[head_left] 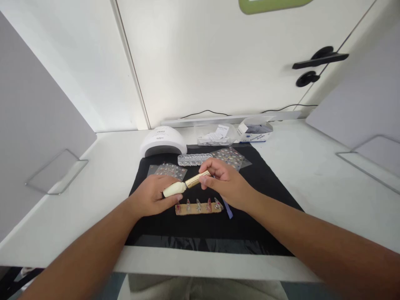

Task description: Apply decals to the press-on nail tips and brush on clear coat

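Note:
My left hand [156, 193] is closed around a pale cream nail polish bottle [174, 189], which it holds tilted above the black cloth. With my fingertips, my right hand [223, 181] grips the bottle's long gold cap [197, 179]. Cap and bottle are in line, with a narrow dark gap at the neck; whether the brush is partly out I cannot tell. Below them lies a tan strip [193, 210] bearing several decorated nail tips [198, 205], some clear and some reddish. A purple stick [228, 209] lies beside the strip, partly hidden by my right hand.
A white nail lamp [163, 141] stands at the back left. Near it are a clear case of small gems [194, 159], sticker sheets [229, 156], a clear plastic box [215, 135] and an alcohol pads box [256, 130]. The black cloth [175, 231] covers the middle of the white table [312, 154].

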`<state>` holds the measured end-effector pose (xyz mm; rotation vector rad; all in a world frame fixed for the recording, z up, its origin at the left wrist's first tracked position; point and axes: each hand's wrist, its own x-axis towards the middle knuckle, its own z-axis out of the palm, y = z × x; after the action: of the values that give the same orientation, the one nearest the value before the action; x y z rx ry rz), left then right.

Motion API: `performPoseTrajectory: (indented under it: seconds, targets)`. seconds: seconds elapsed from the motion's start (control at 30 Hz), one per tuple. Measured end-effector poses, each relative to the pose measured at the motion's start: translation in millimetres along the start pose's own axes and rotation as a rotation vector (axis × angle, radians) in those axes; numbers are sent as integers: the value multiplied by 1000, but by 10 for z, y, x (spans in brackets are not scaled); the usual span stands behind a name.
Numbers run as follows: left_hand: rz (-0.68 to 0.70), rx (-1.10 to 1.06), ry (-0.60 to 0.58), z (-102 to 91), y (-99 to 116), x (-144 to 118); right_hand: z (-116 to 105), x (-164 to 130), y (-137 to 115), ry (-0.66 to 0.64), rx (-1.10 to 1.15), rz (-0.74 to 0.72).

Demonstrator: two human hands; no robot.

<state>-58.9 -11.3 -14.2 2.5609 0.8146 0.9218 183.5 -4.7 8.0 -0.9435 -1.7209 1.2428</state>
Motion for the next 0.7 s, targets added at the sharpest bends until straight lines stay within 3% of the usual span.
performPoseTrajectory:
  seconds: [0.3,0.7]
  targets:
    - [82,35,27,-9,43,-15,-96,-113,-53,89,77,-18]
    - [73,87,-2,7,32,2,-407,-146,157,162,257,-5]
